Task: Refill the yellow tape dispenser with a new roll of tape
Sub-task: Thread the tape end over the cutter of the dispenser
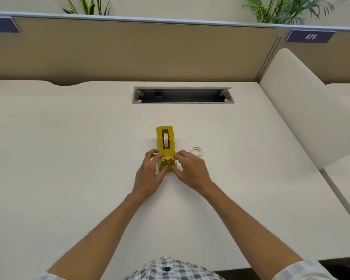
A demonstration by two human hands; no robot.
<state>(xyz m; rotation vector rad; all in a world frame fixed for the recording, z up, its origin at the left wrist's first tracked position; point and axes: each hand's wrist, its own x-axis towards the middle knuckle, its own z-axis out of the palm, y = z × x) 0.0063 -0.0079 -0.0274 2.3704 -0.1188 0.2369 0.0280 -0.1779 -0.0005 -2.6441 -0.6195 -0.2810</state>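
Left hand [150, 170]: fingers curled on the dispenser's near left side, gripping it.
Tape dispenser [165, 143]: yellow, mid-desk [69, 148], a roll seated in its slot.
Right hand [190, 170]: fingertips pinching the near right edge.
Tape ring [196, 151]: flat, just right of the dispenser.
Cable tray [183, 95]: open, farther back.

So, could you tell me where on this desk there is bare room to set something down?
The desk is bare left of the yellow tape dispenser, and also between it and the cable tray. It is crowded at the dispenser's near end, gripped by the left hand and right hand, with a tape ring beside.
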